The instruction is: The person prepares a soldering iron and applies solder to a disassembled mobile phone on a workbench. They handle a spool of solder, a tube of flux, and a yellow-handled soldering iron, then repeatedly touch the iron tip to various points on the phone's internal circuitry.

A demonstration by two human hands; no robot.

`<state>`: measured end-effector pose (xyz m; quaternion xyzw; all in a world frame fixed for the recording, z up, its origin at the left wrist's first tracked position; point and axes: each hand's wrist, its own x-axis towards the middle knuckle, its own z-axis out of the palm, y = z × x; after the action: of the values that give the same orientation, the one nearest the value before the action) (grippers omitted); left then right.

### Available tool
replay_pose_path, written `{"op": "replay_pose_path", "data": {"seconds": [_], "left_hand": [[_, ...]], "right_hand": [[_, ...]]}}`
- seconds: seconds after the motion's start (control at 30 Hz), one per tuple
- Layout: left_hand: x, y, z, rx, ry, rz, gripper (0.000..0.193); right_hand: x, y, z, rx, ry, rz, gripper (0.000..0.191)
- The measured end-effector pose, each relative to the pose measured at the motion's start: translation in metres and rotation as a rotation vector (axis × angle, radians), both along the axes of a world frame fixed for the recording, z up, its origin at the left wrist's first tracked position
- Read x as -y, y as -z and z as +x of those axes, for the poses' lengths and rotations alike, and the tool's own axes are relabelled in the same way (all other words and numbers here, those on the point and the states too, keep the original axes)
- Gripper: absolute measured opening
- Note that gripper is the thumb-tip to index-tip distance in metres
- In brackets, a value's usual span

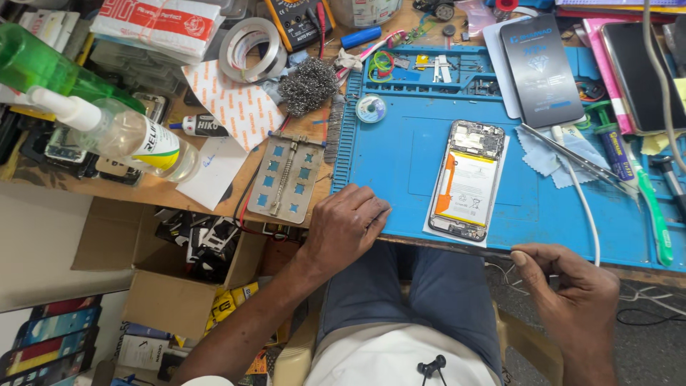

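While the person sits at the cluttered tabletop (179, 187), the left hand (346, 225) rests palm down, fingers loosely curled and holding nothing, on the near left corner of the blue work mat (400, 157). Just to its right, apart from it, lies an opened phone (466, 180), back cover off, its white and orange battery exposed, lying lengthwise on the mat near the front edge. The right hand (568, 282) is at the tabletop's front edge, below and right of the phone; its fingers pinch together on what seems a thin dark strip or wire, though the view is too poor to be sure. A white cable (587, 214) runs across the mat just above that hand. Tweezers (572, 159) lie on a blue cloth (550, 154) right of the phone. Left of the mat sit a metal holding jig (286, 179), a ball of steel wool (307, 86), and a clear squeeze bottle (125, 132). A black flat package (541, 71) lies at the mat's far side.
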<state>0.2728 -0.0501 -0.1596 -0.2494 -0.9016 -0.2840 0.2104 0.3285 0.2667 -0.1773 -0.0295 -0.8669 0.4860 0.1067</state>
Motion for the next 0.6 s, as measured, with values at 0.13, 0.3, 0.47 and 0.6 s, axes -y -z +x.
{"op": "replay_pose_path", "data": {"seconds": [0.13, 0.3, 0.47, 0.6], "left_hand": [[0.006, 0.002, 0.000, 0.009, 0.021, -0.003, 0.012], [0.012, 0.010, 0.000, 0.029, -0.039, 0.000, 0.010], [0.017, 0.030, -0.002, 0.063, -0.165, -0.040, 0.015], [0.023, 0.048, -0.011, 0.107, -0.160, -0.021, 0.019]], "right_hand": [[-0.009, -0.003, 0.007, -0.031, 0.046, -0.093, 0.012], [-0.053, -0.006, 0.008, -0.288, 0.270, -0.206, 0.015], [-0.109, 0.001, 0.007, -0.434, 0.518, -0.454, 0.018], [-0.142, 0.016, 0.018, -0.463, 0.640, -0.543, 0.018]]}}
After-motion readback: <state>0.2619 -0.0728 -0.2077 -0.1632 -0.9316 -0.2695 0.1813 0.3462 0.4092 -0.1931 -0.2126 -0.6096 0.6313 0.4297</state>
